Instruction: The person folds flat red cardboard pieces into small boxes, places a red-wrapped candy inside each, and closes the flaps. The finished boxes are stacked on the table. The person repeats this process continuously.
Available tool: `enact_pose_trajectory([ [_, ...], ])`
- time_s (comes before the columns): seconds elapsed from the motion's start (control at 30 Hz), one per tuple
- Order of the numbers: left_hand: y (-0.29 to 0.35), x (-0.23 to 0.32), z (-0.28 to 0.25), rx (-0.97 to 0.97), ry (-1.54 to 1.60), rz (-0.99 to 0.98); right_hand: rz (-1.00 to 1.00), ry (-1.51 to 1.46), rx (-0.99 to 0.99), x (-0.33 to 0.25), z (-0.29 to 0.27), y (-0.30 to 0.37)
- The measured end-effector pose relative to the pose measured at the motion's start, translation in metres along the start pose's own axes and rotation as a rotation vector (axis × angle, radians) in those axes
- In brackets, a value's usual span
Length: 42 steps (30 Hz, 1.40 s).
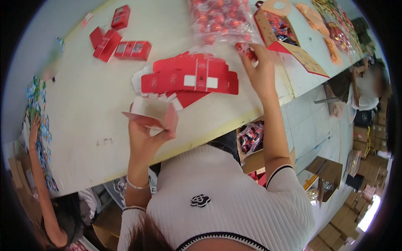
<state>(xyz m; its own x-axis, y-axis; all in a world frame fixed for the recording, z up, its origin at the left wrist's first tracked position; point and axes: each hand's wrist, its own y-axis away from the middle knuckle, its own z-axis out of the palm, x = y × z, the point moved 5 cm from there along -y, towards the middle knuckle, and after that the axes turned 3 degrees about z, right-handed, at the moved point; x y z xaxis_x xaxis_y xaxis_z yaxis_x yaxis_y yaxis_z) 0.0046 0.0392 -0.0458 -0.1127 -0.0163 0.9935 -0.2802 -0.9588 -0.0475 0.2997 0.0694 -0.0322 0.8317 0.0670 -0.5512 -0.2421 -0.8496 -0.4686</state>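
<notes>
My left hand grips an open small carton, pinkish red outside and white within, its open top tilted up and flaps spread. My right hand is closed on a shiny red foil-wrapped piece, beside the clear bag full of similar shiny red balls. Between my hands lies a pile of flat red carton blanks with white tabs. Folded red boxes with windows rest at the far left, one more box behind them.
An open decorated box with colourful wrapped pieces stands at the far right, its lid folded toward me. Orange bags lie beyond it. Below the table edge, a carton holds a bag of wrapped pieces. Other people work at left and right.
</notes>
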Motion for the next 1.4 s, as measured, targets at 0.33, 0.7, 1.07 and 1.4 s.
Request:
enact_pose_trajectory([
  [0.33, -0.016, 0.042, 0.007, -0.036, -0.333, 0.745, -0.001, 0.519, -0.165, 0.017, 0.028, -0.019],
  [0.7, -0.02, 0.028, 0.025, 0.063, -0.571, 0.618, -0.278, -0.825, -0.229, -0.144, -0.048, 0.027],
  [1.07, -0.017, 0.024, 0.021, 0.073, -0.341, 0.626, 0.031, -0.774, -0.318, -0.154, -0.059, 0.007],
  [1.4, -0.013, 0.026, 0.028, 0.031, -0.244, 0.625, -0.492, -1.038, -0.37, -0.172, -0.029, 0.003],
])
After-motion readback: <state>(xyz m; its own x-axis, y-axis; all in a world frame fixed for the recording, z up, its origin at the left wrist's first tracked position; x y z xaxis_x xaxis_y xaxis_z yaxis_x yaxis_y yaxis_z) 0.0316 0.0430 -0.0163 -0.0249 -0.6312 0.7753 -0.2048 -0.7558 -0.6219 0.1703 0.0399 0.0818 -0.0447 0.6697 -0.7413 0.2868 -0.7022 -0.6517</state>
